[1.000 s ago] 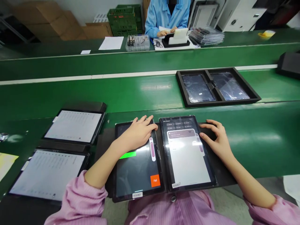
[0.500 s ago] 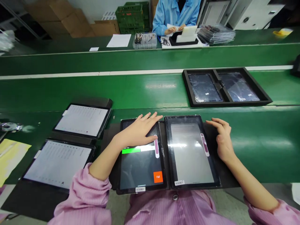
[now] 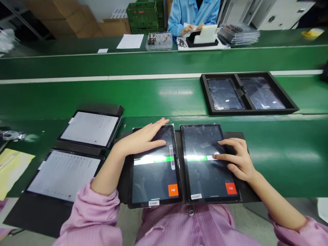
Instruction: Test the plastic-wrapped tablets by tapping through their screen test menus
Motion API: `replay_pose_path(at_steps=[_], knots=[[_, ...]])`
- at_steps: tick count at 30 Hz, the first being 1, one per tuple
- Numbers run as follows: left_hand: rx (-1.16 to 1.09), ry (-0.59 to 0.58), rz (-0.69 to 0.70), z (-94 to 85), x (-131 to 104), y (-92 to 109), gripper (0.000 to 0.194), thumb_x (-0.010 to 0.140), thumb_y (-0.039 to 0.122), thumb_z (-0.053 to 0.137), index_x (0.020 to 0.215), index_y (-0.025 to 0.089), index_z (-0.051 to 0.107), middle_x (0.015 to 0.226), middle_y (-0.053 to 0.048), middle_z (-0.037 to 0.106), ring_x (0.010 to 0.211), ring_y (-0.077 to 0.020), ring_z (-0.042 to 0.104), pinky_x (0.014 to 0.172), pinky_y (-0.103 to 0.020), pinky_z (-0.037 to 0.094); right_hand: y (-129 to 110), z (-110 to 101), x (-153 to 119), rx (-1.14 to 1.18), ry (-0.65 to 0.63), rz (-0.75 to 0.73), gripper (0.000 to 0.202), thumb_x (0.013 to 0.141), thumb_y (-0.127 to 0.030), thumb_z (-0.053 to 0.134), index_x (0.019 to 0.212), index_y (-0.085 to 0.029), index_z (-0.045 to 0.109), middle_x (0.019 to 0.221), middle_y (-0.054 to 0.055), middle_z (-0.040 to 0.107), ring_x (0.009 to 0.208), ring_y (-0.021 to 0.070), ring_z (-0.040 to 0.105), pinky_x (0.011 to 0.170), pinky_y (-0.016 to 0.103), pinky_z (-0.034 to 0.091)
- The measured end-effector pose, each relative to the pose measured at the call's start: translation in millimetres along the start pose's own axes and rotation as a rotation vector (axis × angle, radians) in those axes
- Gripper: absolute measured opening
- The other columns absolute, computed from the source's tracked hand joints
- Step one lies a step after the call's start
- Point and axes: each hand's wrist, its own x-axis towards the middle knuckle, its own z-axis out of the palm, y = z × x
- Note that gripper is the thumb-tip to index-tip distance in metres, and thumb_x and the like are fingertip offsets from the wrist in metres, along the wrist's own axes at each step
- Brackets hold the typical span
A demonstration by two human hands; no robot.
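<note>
Two upright-facing tablets lie side by side before me on a black mat [image 3: 248, 191]. Over the upper part of the left tablet [image 3: 155, 181] is my left hand [image 3: 143, 138], fingers stretched out and thumb apart. That screen shows a green and white bar, a volume slider and an orange "Fail" box. My right hand [image 3: 238, 159] is at the right tablet [image 3: 205, 177], index fingertip at the end of its green and white bar, other fingers apart. A red "Fail" box shows at its lower right. Neither hand holds anything.
Two more tablets with white screens, an upper one [image 3: 89, 128] and a lower one [image 3: 64, 174], lie at left. A black tray [image 3: 211, 111] with two wrapped tablets sits on the green bench beyond. Across it, a person in blue [image 3: 194, 17] works beside a clear parts box [image 3: 159, 41].
My right hand has moved left onto the right tablet, whose screen turned from pale grey to dark with a bar and red box. My left hand has shifted slightly left, its fingers closer together.
</note>
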Motion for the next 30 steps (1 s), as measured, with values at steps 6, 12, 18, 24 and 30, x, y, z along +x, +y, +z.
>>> replay_pose_path(at_steps=[6, 12, 18, 24, 30], knots=[[0.12, 0.213, -0.24, 21.5, -89, -8, 0.085, 0.1, 0.074, 0.04, 0.168, 0.027, 0.018, 0.175, -0.008, 0.015, 0.159, -0.0364, 0.02, 0.129, -0.056, 0.025, -2, 0, -1, 0.035, 0.16, 0.0, 0.071, 0.096, -0.078, 0.031, 0.084, -0.03, 0.083, 0.107, 0.012, 0.068, 0.099, 0.0339, 0.059, 0.099, 0.058, 0.043], [-0.053, 0.414, -0.425, 74.8, -137, -19, 0.074, 0.107, 0.062, 0.033, 0.168, 0.032, 0.004, 0.167, -0.013, 0.037, 0.142, -0.0347, 0.05, 0.119, -0.059, 0.041, -3, 0, 2, 0.033, 0.13, 0.078, 0.079, 0.092, -0.085, 0.025, 0.083, -0.026, 0.078, 0.104, 0.013, 0.067, 0.099, 0.0349, 0.061, 0.098, 0.058, 0.045], [-0.266, 0.466, -0.307, 91.3, -129, -10, 0.069, 0.109, 0.059, 0.028, 0.168, 0.031, 0.005, 0.17, -0.014, 0.031, 0.149, -0.0327, 0.043, 0.123, -0.055, 0.034, -11, -6, 6, 0.118, 0.21, -0.036, 0.055, 0.103, -0.067, 0.036, 0.094, -0.025, 0.071, 0.105, 0.011, 0.067, 0.096, 0.0323, 0.063, 0.085, 0.05, 0.048], [-0.37, 0.349, -0.346, 65.2, -131, -16, 0.075, 0.106, 0.063, 0.036, 0.167, 0.028, 0.013, 0.164, -0.016, 0.042, 0.14, -0.0309, 0.054, 0.121, -0.053, 0.037, -9, -6, 3, 0.105, 0.198, -0.055, 0.047, 0.104, -0.062, 0.037, 0.098, -0.026, 0.067, 0.105, 0.01, 0.067, 0.094, 0.0335, 0.063, 0.082, 0.05, 0.047], [-0.261, 0.519, -0.348, 32.4, -89, -51, 0.075, 0.1, 0.065, 0.045, 0.16, 0.021, 0.036, 0.168, -0.014, 0.035, 0.155, -0.0302, 0.033, 0.129, -0.05, 0.025, -12, -4, 6, 0.067, 0.22, -0.057, 0.045, 0.106, -0.058, 0.034, 0.101, -0.026, 0.065, 0.103, 0.01, 0.066, 0.093, 0.0322, 0.063, 0.08, 0.048, 0.047]])
